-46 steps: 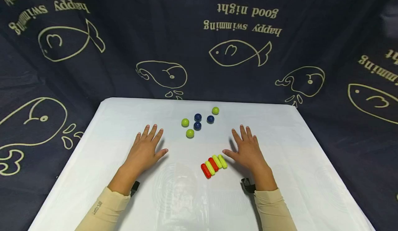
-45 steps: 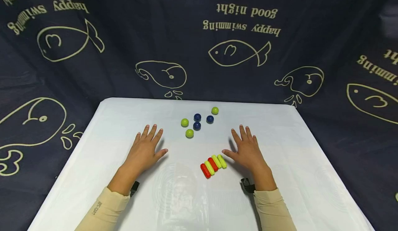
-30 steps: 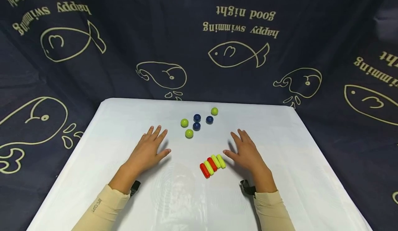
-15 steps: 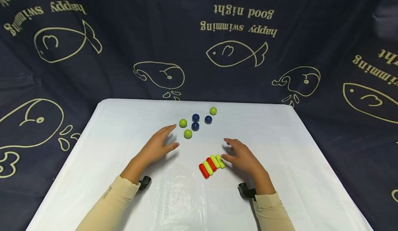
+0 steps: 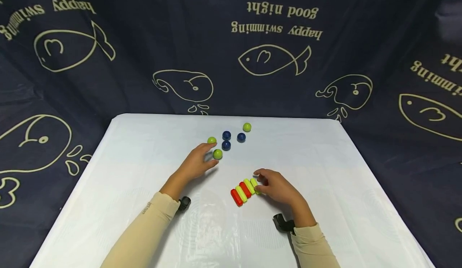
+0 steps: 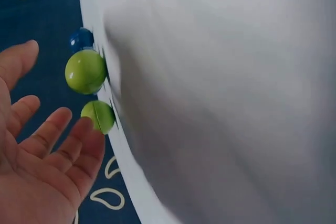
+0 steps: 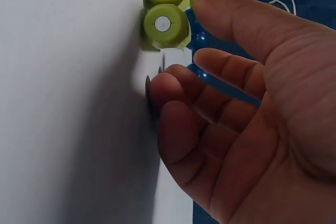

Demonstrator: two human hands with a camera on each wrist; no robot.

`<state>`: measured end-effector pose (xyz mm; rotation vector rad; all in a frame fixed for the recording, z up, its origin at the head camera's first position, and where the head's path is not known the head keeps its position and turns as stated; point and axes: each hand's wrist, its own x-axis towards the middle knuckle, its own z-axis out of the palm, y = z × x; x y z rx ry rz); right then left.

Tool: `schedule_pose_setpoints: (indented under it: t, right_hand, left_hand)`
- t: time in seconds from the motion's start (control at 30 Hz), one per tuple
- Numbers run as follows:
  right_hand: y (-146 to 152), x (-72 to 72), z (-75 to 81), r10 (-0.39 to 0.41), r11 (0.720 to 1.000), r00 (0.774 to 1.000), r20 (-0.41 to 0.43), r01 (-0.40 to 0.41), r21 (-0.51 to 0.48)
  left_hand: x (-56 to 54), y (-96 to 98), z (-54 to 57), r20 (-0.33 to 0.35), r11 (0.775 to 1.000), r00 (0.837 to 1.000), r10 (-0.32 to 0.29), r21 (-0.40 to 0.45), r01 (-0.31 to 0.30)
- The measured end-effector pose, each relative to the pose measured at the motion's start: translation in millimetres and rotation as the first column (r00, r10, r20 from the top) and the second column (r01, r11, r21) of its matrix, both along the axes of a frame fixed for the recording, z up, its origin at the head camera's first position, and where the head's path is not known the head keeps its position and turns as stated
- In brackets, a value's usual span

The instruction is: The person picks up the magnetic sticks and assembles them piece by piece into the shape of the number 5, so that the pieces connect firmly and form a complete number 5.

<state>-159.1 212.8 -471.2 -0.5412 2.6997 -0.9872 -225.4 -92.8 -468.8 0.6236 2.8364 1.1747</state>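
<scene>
My left hand (image 5: 197, 161) reaches over the table with thumb and fingers spread apart on either side of the nearest green ball (image 5: 217, 154). A second green ball (image 5: 211, 140) lies just beyond its fingertips. My right hand (image 5: 277, 185) hovers at the right end of a row of short red and yellow-green rods, its fingers loosely bent. In the head view its thumb overlaps the end yellow-green rod (image 5: 254, 181). From the right wrist, that rod (image 7: 167, 24) shows a pale round disc in its end, and the thumb and index finger stand apart beside it.
Several blue balls (image 5: 226, 145) and another green ball (image 5: 247, 127) lie farther back on the white table (image 5: 173, 129). Left in the row is a red rod (image 5: 236, 197). A dark cloth (image 5: 216, 27) with fish drawings hangs behind the table.
My left hand has moved right and forward to the green balls, turning onto its side. My right hand has drawn in toward the rods, its fingers bending. Balls and rods stay in place.
</scene>
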Motion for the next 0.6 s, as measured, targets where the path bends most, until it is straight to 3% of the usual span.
schedule_pose_setpoints:
  t: [0.2,0.6]
  right_hand:
    - [1.4,-1.4,3.4,0.029,0.999,0.999,-0.021,-0.029,0.038]
    - [0.7,-2.5,-0.3,0.024,0.998,0.999,-0.027,-0.023,0.059]
  left_hand:
    - [-11.1,11.8,-0.6,0.019,0.999,0.999,0.038,-0.031,-0.037]
    - [-17.7,15.3,-10.2,0.073,0.997,0.995,0.071,-0.008,-0.07]
